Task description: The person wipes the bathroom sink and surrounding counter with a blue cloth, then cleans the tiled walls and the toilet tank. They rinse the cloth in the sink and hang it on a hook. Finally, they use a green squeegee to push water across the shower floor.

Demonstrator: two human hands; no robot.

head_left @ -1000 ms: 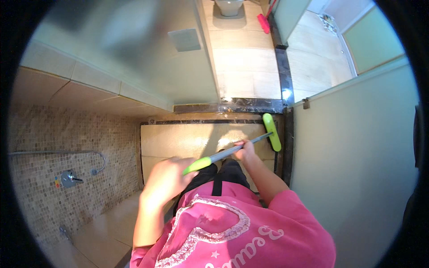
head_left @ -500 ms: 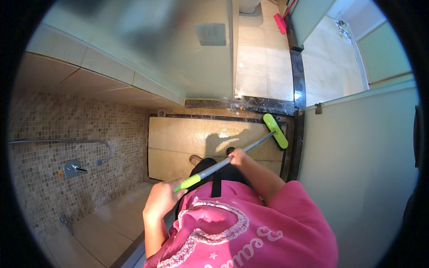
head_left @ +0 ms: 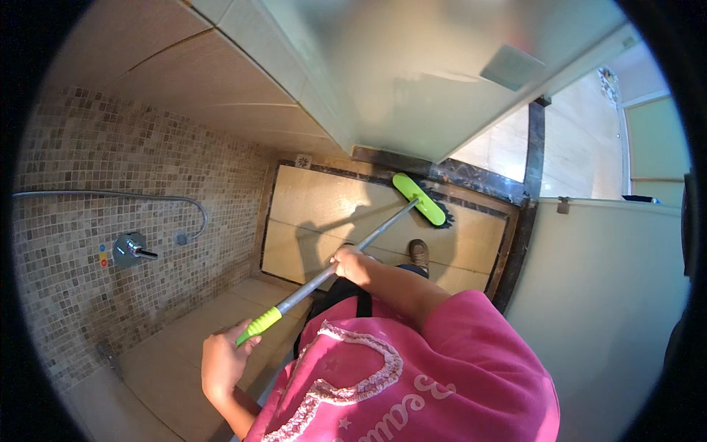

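A long-handled floor brush (head_left: 300, 293) runs slantwise from my lower left to the far right. Its grey pole ends in a green grip, and its bright green head (head_left: 418, 199) with dark bristles lies on the shower floor (head_left: 309, 204) close to the dark stone border. My left hand (head_left: 227, 356) is closed round the green grip at the near end. Farther up the pole, my right hand (head_left: 352, 266) wraps around the grey part, its arm crossing in front of my pink top.
A mosaic wall (head_left: 184, 162) with a shower mixer (head_left: 131, 250) and hose stands on the left. Frosted glass panels (head_left: 412, 110) rise ahead and at the right (head_left: 589, 295). Dark stone sills (head_left: 479, 179) edge the floor. My shoe (head_left: 418, 255) stands near the brush head.
The brush head has moved left along the far edge of the floor. Both hands shifted left with the pole, and my view has turned.
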